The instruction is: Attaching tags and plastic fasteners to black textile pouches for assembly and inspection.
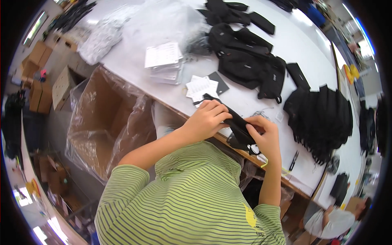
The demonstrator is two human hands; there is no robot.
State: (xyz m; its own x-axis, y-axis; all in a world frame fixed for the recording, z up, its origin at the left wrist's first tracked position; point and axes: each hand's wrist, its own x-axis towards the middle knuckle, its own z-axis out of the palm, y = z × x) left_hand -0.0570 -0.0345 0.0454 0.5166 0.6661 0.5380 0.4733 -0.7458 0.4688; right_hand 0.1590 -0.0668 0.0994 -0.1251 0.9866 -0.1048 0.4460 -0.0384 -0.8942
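Between my hands, over the table's near edge, is a narrow folded piece of black fabric (236, 118). My left hand (211, 117) grips its upper side with the fingers curled over it. On the other side my right hand (263, 132) pinches the fabric between thumb and fingers. Loose white printed cards (202, 86) and a dark grey card (219, 83) lie just beyond my left hand. Some thin loose strings (261, 114) rest on the table past my right hand.
Black fabric pouches (249, 67) are piled at the far side, and a bunched black stack (320, 116) sits right. Wrapped packs of white cards (163, 61) lie near clear plastic bags (159, 22). A plastic-lined carton (102, 118) stands left. Another person (332, 222) is at lower right.
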